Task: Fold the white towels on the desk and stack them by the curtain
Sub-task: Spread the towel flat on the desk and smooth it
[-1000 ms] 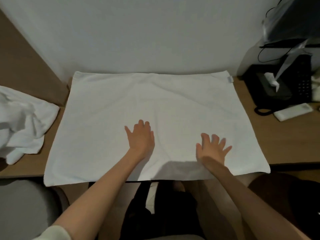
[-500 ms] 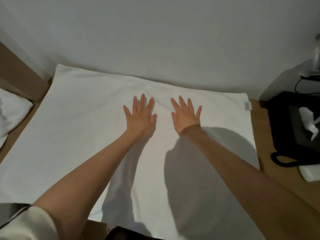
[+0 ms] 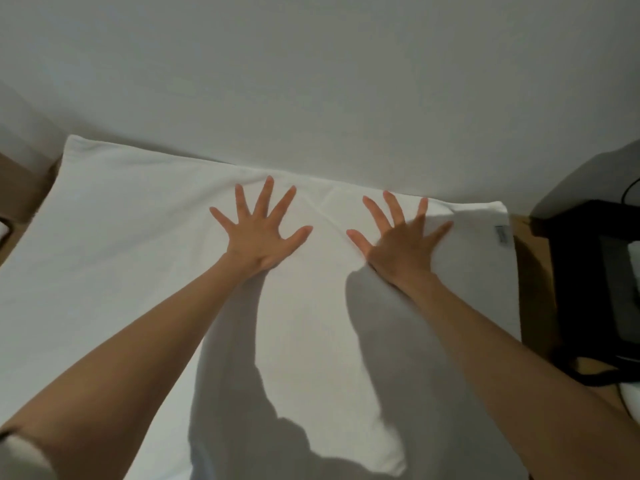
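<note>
A large white rectangular terry towel lies spread flat across the brown wooden surface, filling most of the lower and middle frame. Its far edge runs along the foot of the plain pale wall. A small grey label sits at its upper right corner.

Both hands rest palm down on the towel near that far edge, grasping nothing. The left hand is at frame centre with its fingers straight and fanned wide. The right hand lies just to its right, also splayed, and faint creases show in the cloth between them. The bare forearms cast grey shadows over the towel.

A black boxy device stands at the right edge, apart from the towel, with a black cable looping below it. A pale sleeve shows in the lower left corner.
</note>
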Action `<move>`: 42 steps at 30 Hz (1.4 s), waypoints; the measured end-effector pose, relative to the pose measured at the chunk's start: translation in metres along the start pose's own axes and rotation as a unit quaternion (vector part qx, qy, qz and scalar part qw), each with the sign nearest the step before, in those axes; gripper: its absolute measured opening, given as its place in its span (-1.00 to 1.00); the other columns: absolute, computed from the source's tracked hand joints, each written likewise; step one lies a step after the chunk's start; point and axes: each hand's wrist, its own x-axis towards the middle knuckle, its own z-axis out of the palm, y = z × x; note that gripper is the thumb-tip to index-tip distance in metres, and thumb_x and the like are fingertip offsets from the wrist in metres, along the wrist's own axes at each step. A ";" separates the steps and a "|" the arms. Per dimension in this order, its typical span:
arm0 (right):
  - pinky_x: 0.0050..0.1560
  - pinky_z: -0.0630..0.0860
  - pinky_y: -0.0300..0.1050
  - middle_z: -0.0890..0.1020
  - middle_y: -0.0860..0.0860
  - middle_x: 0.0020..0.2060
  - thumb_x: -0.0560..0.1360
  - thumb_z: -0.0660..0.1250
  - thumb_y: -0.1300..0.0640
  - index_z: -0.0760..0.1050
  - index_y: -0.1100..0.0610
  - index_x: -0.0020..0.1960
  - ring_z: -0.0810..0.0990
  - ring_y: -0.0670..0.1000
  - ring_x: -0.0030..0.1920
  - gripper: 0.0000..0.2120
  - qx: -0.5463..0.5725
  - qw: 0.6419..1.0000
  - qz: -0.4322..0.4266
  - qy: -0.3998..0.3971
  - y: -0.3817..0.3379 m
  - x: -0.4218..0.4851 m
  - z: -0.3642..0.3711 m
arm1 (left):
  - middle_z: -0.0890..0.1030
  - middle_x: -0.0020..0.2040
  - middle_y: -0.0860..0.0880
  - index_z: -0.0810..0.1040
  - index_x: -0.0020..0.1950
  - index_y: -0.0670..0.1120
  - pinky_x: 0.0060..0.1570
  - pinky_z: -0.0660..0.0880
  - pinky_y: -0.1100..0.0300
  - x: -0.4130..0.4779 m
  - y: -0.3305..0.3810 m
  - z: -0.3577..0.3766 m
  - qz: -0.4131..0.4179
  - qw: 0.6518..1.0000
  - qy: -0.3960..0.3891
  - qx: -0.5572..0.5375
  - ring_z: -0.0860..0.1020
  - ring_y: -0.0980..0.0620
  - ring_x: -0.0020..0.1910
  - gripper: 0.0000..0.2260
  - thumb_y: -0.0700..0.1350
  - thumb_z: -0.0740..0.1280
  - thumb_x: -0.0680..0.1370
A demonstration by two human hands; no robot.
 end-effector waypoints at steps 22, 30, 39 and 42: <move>0.44 -0.26 0.23 -0.04 -0.03 0.56 0.63 0.01 -0.07 -0.02 -0.14 0.55 -0.10 0.04 0.55 -0.49 0.037 0.998 0.004 0.052 -0.017 -0.084 -0.001 | -0.21 0.57 0.05 -0.13 0.55 0.19 0.39 -0.33 -0.25 -0.113 0.066 0.029 0.030 0.997 0.035 -0.067 -0.29 -0.06 0.52 -0.51 0.18 -0.12 0.63; 0.47 -0.15 0.16 0.08 -0.01 0.55 0.61 0.00 -0.16 0.06 -0.22 0.51 0.03 0.10 0.54 -0.53 0.025 0.998 0.007 0.060 0.024 -0.122 0.020 | -0.09 0.57 0.09 -0.02 0.53 0.24 0.47 -0.28 -0.07 -0.141 0.031 0.040 0.047 0.995 0.079 -0.049 -0.17 0.05 0.54 -0.55 0.14 -0.07 0.64; 0.49 -0.24 0.19 -0.13 0.02 0.56 0.66 -0.12 -0.06 -0.17 -0.09 0.55 -0.19 0.08 0.54 -0.50 0.055 0.992 0.111 -0.009 0.026 -0.147 0.001 | -0.11 0.58 0.01 -0.01 0.56 0.13 0.48 -0.26 0.04 -0.182 0.006 0.027 0.035 0.991 0.096 -0.087 -0.21 0.00 0.54 -0.54 0.11 -0.12 0.64; 0.47 -0.21 0.18 -0.03 0.02 0.56 0.65 -0.04 -0.03 -0.08 -0.07 0.56 -0.11 0.08 0.55 -0.50 0.056 0.997 0.035 0.031 -0.024 -0.176 0.005 | -0.14 0.57 0.00 -0.06 0.56 0.10 0.48 -0.26 0.06 -0.203 -0.005 0.026 0.027 0.990 0.104 -0.087 -0.23 0.01 0.54 -0.52 0.11 -0.13 0.64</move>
